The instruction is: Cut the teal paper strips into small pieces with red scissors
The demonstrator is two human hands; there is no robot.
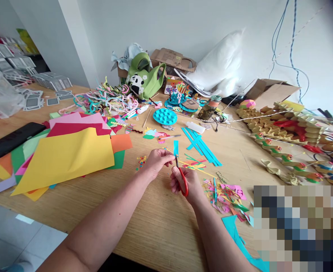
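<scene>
Between the fingers of my left hand (158, 163) is pinched a short blue paper strip (176, 146), which points away from me. My right hand (187, 183) grips scissors with red handles (185, 186), their dark blades at the near end of the strip. Whether the blades touch the paper I cannot tell. Longer blue paper strips (204, 149) lie beyond my right hand. Thin coloured paper strips (193, 162) are scattered close behind the scissors. Small round paper dots (141, 162) lie just left of my left hand.
Coloured paper sheets (67, 158) are piled at the left beside a black case (15, 139). Paper scraps (225, 198) and a blue offcut (236, 234) lie at the right. A blue scalloped disc (165, 116), a green panda bag (145, 79), and egg-carton pieces (282, 124) stand farther back.
</scene>
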